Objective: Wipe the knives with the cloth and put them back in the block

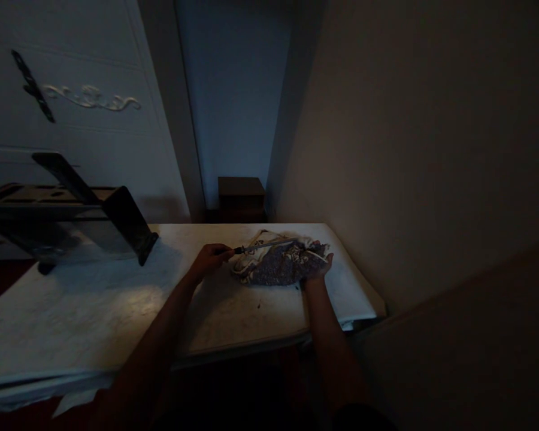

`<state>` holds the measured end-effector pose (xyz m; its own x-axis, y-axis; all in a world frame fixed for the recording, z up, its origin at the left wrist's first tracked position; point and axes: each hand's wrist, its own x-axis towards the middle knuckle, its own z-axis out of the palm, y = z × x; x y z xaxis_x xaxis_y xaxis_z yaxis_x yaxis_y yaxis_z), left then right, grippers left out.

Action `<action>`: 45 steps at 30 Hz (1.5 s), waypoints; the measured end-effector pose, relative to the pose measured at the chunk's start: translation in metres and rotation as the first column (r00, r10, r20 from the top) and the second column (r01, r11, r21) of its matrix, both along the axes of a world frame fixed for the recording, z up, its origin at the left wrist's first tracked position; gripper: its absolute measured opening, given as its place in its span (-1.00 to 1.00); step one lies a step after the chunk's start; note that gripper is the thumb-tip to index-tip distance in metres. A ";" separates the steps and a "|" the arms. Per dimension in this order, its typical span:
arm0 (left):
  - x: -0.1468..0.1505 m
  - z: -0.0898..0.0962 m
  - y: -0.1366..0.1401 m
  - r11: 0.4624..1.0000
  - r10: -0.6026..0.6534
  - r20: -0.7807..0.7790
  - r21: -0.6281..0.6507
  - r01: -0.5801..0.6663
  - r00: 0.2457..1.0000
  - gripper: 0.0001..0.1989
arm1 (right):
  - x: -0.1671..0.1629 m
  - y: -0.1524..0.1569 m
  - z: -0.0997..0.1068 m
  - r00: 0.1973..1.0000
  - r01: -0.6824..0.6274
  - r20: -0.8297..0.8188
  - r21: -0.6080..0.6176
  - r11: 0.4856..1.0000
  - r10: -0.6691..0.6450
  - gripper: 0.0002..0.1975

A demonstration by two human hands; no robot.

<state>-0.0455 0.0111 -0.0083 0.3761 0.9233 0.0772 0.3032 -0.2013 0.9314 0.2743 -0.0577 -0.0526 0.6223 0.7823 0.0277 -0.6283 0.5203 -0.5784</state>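
Observation:
My left hand [213, 258] is closed round the dark handle of a slim knife [272, 243], its long narrow blade pointing right. The blade lies across the top of a bunched patterned cloth [273, 268], purple-grey with cream parts; its tip is hard to make out in the dim light. At the cloth's right end, my right hand [322, 270] grips the fabric from below and the side, partly hidden by the folds. A pale thin strip crosses the cloth beside the right fingers. Cloth and hands are over the light, marbled tabletop [130, 305].
A toaster-like metal appliance [72, 224] with black ends and a raised black lever stands on the left. Behind it is a white door [108, 137] with a dark handle. A wall [408, 149] borders the right side. A small brown box-like piece [241, 187] sits beyond the table.

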 end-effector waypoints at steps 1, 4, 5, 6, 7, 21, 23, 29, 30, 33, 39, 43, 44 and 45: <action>0.005 -0.004 -0.001 0.999 0.011 0.001 0.047 -0.011 1.000 -0.63 | -0.004 0.001 0.004 0.998 -0.007 -0.060 0.015 1.000 0.008 -0.55; 0.021 -0.016 -0.005 0.983 0.038 -0.016 0.182 -0.035 0.999 -0.63 | -0.020 0.000 0.020 0.982 -0.019 -0.187 0.054 0.998 0.029 -0.60; 0.025 -0.019 -0.007 0.975 0.056 -0.026 0.216 -0.049 0.998 -0.63 | -0.025 -0.001 0.025 0.981 -0.042 -0.187 0.068 0.997 0.054 -0.62; 0.029 -0.022 -0.008 0.967 0.077 -0.037 0.248 -0.065 0.996 -0.64 | -0.031 -0.002 0.030 0.981 -0.086 -0.166 0.077 0.993 0.098 -0.64; 0.031 -0.025 -0.010 0.958 0.095 -0.046 0.276 -0.078 0.994 -0.65 | -0.036 -0.003 0.034 0.980 -0.148 -0.126 0.076 0.986 0.156 -0.65; 0.056 -0.025 -0.036 0.923 0.179 0.009 0.345 -0.171 0.984 -0.71 | -0.094 -0.003 0.018 0.409 0.007 0.912 -0.046 0.999 0.039 -0.51; 0.056 -0.023 -0.037 0.925 0.178 0.012 0.340 -0.171 0.984 -0.70 | -0.098 -0.004 0.018 0.231 -0.046 0.973 0.011 0.999 0.000 -0.46; 0.052 -0.019 -0.037 0.946 0.198 0.061 0.248 -0.207 0.978 -0.72 | -0.102 -0.007 0.020 0.065 -0.045 0.998 0.027 0.999 -0.024 -0.35; 0.052 -0.018 -0.037 0.951 0.206 0.086 0.219 -0.220 0.975 -0.71 | -0.103 -0.007 0.021 0.070 -0.031 0.997 0.025 0.999 -0.023 -0.35; 0.053 -0.018 -0.037 0.962 0.234 0.176 0.101 -0.254 0.956 -0.67 | -0.104 -0.010 0.022 0.100 -0.017 0.995 0.025 1.000 -0.023 -0.38; 0.053 -0.011 -0.039 0.962 0.272 0.284 -0.076 -0.261 0.920 -0.60 | -0.105 -0.010 0.022 0.215 0.043 0.976 -0.022 0.999 0.012 -0.50; 0.053 -0.005 -0.043 0.979 0.181 0.346 -0.155 -0.134 0.921 -0.61 | -0.104 -0.008 0.019 0.273 0.040 0.960 -0.071 0.997 0.058 -0.55; 0.053 -0.005 -0.044 0.979 0.159 0.358 -0.174 -0.102 0.920 -0.62 | -0.103 -0.007 0.019 0.311 0.049 0.947 -0.094 0.994 0.074 -0.57; 0.054 -0.005 -0.045 0.978 0.142 0.368 -0.197 -0.073 0.919 -0.62 | -0.103 -0.007 0.019 0.359 0.059 0.929 -0.120 0.991 0.091 -0.59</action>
